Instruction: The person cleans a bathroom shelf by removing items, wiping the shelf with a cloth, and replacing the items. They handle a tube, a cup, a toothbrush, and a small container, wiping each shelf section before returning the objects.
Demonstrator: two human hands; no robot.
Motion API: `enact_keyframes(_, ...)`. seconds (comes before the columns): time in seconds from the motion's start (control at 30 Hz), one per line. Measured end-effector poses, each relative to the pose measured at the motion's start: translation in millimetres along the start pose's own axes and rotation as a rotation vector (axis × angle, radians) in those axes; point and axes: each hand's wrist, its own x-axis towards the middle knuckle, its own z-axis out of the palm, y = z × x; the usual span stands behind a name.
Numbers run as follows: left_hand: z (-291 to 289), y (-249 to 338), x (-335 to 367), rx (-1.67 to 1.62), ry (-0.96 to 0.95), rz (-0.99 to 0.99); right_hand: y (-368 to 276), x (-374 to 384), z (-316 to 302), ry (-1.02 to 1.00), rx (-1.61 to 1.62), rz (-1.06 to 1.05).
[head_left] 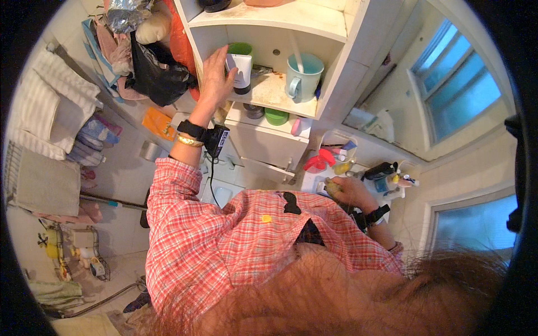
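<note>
On the middle shelf of the white cabinet, a white squeeze tube (240, 71) with a black cap stands cap down. My left hand (214, 81) is right beside it, fingers stretched upward and the thumb at the tube's left edge. Whether they press on it I cannot tell. Behind the tube is a green cup (241, 50). Down at the right, over the washbasin counter, my right hand (357, 193) is closed around a small yellowish-green wad (334, 189), like a sponge or cloth. Its lower part is hidden by my fingers.
A light blue mug (303, 78) shares the shelf (274, 92). Under it sit a green round tub (276, 116) and a dark jar. Bottles (381, 171) and a red item (319, 161) crowd the counter. Black bag (159, 73) and towels (56, 106) hang left; a mirror (448, 84) is right.
</note>
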Motion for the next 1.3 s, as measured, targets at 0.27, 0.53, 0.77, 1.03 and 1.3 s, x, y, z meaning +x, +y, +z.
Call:
enact_keyframes(0.27, -12, -3, 0, -0.138, -0.196, -0.303, -1, -1, 1, -0.044, -0.023, 0.017)
enact_keyframes(0.53, -74, 86, 43, -0.527, 0.071, -0.007, 1, -8, 6, 0.026, 0.004, -0.022)
enact_keyframes(0.77, -84, 155, 142, -0.354, 0.31, 0.202, -11, -10, 5, 0.024, 0.02, 0.009)
enact_keyframes(1.03, -28, 140, 185, 0.133, 0.379, 0.182, -3, -30, 17, 0.131, 0.091, 0.019)
enact_keyframes(1.3, -15, 135, 188, 0.172, 0.258, 0.314, 1, -40, 21, 0.127, 0.113, 0.066)
